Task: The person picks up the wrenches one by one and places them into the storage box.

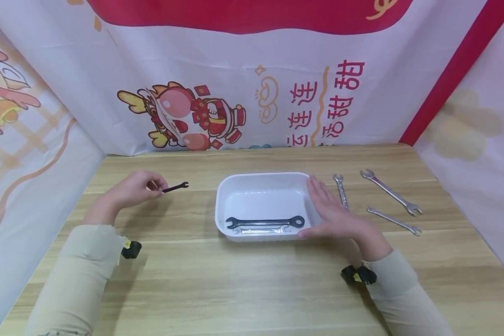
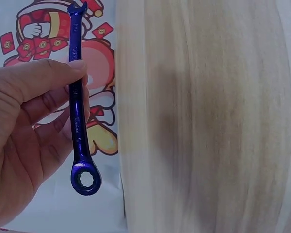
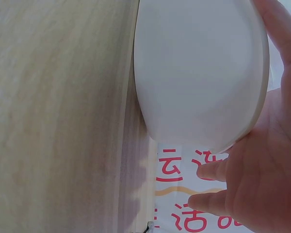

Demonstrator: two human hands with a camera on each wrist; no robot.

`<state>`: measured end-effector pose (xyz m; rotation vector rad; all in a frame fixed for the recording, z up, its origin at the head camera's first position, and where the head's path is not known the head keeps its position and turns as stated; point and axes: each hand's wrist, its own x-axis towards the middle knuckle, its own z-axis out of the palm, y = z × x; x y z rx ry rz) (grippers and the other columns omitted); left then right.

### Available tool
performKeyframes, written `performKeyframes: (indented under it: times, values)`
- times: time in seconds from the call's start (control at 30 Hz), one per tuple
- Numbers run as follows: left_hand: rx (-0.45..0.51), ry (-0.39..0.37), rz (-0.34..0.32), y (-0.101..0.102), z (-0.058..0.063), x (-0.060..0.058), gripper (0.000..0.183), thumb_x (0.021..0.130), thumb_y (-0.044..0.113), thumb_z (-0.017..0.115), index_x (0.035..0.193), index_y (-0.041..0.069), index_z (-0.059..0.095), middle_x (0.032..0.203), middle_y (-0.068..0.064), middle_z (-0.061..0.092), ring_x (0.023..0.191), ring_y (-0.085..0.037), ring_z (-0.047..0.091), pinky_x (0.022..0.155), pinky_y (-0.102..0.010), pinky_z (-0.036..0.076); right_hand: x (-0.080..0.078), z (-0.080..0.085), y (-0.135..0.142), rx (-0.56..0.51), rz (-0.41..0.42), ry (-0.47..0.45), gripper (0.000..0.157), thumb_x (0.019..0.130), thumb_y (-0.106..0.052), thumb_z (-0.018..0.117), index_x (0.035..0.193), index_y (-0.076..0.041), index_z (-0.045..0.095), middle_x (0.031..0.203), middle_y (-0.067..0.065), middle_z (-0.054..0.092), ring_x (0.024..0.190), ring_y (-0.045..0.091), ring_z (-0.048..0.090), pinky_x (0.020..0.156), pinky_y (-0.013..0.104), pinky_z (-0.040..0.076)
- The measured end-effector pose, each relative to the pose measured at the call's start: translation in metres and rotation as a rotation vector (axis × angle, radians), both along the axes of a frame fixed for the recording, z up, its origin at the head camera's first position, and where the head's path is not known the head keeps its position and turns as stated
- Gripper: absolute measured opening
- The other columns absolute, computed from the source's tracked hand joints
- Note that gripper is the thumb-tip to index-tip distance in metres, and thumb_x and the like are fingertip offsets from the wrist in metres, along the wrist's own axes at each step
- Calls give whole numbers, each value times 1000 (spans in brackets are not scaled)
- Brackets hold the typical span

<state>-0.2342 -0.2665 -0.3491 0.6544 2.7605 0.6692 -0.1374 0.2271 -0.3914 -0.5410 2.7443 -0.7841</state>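
My left hand pinches a dark combination wrench above the left side of the table. In the left wrist view that wrench looks blue-purple, with an open jaw at the top and a ring end below; thumb and fingers grip its shank. A white plastic tray sits at mid-table. Inside it, a black combination wrench lies near the front wall beside a silver wrench, partly hidden. My right hand rests with extended fingers against the tray's right end, touching its rim.
Three silver wrenches lie right of the tray: a short one partly behind my right hand, a larger one, and a slim one. A printed cloth hangs behind the wooden table.
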Motion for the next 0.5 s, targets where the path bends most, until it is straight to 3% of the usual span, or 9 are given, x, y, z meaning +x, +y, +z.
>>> performKeyframes:
  times: [0.3,0.5]
  values:
    - [-4,20,-7,7,9,3,11,88,1,69,99,2,71,91,-6,71,87,-19,63,74,-30,53,0,1,0,2,-10,-4,142,68,-61,83,158,-10,-13,165,5,-22,154,35,-13,123,62,1]
    - [-6,45,-52,16,8,4,11,86,1,71,96,5,72,88,-3,71,84,-17,64,72,-29,54,0,0,1,-4,-7,-6,141,68,-62,82,158,-9,-13,165,6,-21,154,37,-12,123,61,1]
